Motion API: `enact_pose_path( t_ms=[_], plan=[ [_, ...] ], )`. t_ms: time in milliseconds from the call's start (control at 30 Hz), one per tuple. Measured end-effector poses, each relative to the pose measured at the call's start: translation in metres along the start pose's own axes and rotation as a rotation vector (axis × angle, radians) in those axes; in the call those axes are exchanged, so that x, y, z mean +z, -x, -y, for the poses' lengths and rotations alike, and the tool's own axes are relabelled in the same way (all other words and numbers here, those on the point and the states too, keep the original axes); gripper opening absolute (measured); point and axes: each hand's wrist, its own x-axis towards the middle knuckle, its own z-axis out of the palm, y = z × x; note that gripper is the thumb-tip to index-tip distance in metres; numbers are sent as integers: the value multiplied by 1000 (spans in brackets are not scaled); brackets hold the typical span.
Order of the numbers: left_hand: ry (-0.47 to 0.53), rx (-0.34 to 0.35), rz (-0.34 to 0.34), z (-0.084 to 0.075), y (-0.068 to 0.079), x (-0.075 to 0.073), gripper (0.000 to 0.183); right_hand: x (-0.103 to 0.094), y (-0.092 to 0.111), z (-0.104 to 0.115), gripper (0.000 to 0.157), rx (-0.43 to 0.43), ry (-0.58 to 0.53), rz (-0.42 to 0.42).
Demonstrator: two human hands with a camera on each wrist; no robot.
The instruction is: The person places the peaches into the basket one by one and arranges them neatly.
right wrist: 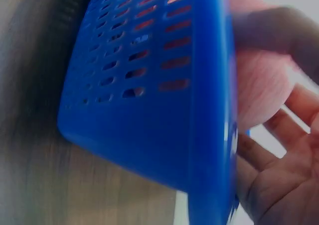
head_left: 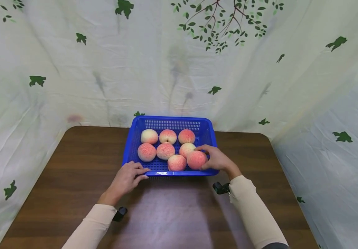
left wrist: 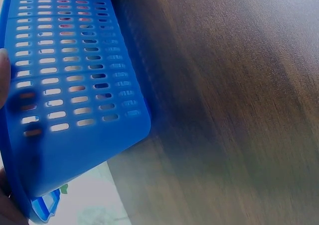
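A blue plastic basket (head_left: 129, 145) with slotted walls holds several pink-and-cream peaches (head_left: 165, 151). At its front left corner my left hand (head_left: 128, 178) grips the rim, fingers over the top and thumb against the front wall. The left wrist view shows the slotted wall (left wrist: 94, 140) close up, with only bits of that hand at the edge. My right hand (head_left: 217, 159) holds a redder peach (head_left: 196, 160) inside the front right corner, fingers curled round it. In the right wrist view this peach (right wrist: 261, 85) sits behind the rim, between thumb and fingers.
The basket stands at the far edge of a brown wooden table (head_left: 88, 162). Behind and beside the table hangs a white cloth (head_left: 154, 62) printed with green leaves. Small black cameras (head_left: 120, 213) are strapped at both wrists.
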Motion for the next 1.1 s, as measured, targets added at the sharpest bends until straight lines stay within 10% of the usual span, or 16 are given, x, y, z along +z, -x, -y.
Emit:
enact_pose_path(
  t_ms=[767,1100],
  plan=[
    [10,25,-26,0,1,3,26,9,-17,11,57,133,266,93],
    [5,14,-24,1,1,1,28,7,-12,8,60,108,110,82]
  ],
)
